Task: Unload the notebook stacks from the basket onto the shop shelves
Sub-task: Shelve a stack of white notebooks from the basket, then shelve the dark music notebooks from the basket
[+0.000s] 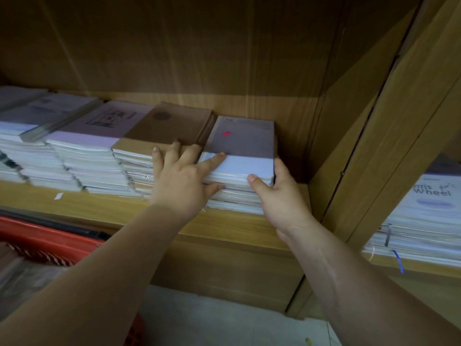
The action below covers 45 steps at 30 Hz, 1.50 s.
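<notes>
A stack of pale notebooks with a small red mark on its top cover lies at the right end of the wooden shelf. My left hand holds its front left corner, with the fingers spread over the top and the thumb underneath. My right hand grips the front right corner, thumb on the front edge and fingers round the side. A red basket sits at the lower left, below the shelf, with blurred notebooks inside.
Several other notebook stacks fill the shelf to the left, the nearest one brown. A wooden upright closes the bay just right of the held stack. Beyond it, another shelf holds a white stack. Pale floor shows below.
</notes>
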Each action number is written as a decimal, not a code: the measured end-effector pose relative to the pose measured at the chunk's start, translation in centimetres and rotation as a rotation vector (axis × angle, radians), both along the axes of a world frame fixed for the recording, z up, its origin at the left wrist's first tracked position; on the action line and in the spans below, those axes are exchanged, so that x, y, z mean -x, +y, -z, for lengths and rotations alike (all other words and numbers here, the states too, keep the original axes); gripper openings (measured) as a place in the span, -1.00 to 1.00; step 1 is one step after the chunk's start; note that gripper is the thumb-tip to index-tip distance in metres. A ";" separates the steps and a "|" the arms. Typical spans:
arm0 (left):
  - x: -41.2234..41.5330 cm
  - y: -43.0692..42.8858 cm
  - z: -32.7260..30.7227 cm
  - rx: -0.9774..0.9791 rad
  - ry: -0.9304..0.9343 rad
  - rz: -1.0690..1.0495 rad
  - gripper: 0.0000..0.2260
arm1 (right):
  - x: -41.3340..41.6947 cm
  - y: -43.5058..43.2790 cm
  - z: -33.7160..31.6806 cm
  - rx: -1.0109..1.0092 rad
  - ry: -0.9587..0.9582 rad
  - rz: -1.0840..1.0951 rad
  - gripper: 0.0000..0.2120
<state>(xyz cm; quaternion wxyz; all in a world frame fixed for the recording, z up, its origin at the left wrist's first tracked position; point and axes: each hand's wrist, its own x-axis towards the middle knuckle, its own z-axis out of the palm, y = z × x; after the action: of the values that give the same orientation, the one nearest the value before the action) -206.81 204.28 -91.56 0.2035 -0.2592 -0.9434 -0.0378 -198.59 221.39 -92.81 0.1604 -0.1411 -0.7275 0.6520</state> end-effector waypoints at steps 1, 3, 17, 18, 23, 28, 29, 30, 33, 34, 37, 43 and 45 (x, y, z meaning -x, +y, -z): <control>0.0 0.1 0.1 -0.007 0.002 -0.001 -0.43 | 0.0 0.1 0.0 0.016 0.002 -0.018 -0.59; 0.0 0.1 0.2 0.001 0.001 -0.011 -0.43 | 0.0 0.3 -0.1 0.031 -0.010 -0.043 -0.59; -10.7 -19.2 2.9 0.031 -0.107 -0.215 -0.36 | -5.1 -13.9 1.3 -0.550 0.283 -0.233 -0.37; -11.1 -21.6 2.6 0.037 -0.102 -0.257 -0.37 | -5.2 -15.4 1.7 -0.543 0.253 -0.303 -0.39; -11.3 -31.6 -1.8 0.018 0.010 -0.485 -0.44 | -3.2 -24.4 2.3 -0.429 0.153 -0.573 -0.49; -7.0 -40.9 -5.7 0.069 -0.264 -0.682 -0.37 | 0.5 -33.8 1.2 -0.400 0.083 -0.792 -0.52; -6.2 -42.6 -5.9 0.074 -0.363 -0.702 -0.30 | 1.5 -35.3 1.0 -0.421 0.089 -0.815 -0.51; -5.7 -44.3 -5.7 0.065 -0.456 -0.716 -0.23 | 2.5 -36.8 0.9 -0.444 0.092 -0.841 -0.50; -5.3 -48.4 -3.4 0.116 -0.649 -0.717 -0.11 | 5.0 -41.1 0.8 -0.509 0.020 -0.909 -0.48; -5.5 -49.2 -2.2 0.145 -0.654 -0.703 -0.12 | 5.5 -42.1 1.1 -0.515 -0.040 -0.916 -0.47; -6.3 -49.9 0.1 0.094 -0.565 -0.675 -0.21 | 5.4 -42.9 2.3 -0.548 -0.143 -0.919 -0.41; -6.3 -49.2 -1.5 0.086 -0.636 -0.634 -0.26 | 1.4 -40.4 1.3 -0.610 -0.464 -0.873 -0.19; -7.0 -47.7 -2.5 0.075 -0.613 -0.614 -0.33 | 0.4 -39.8 0.5 -0.476 -0.598 -0.771 -0.23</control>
<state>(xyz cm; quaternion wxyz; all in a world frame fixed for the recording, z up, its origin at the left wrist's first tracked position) -199.82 156.61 -89.05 -0.0936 0.0492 -0.9943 -0.0163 -199.03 181.60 -93.28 -0.2771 -0.0030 -0.8680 0.4120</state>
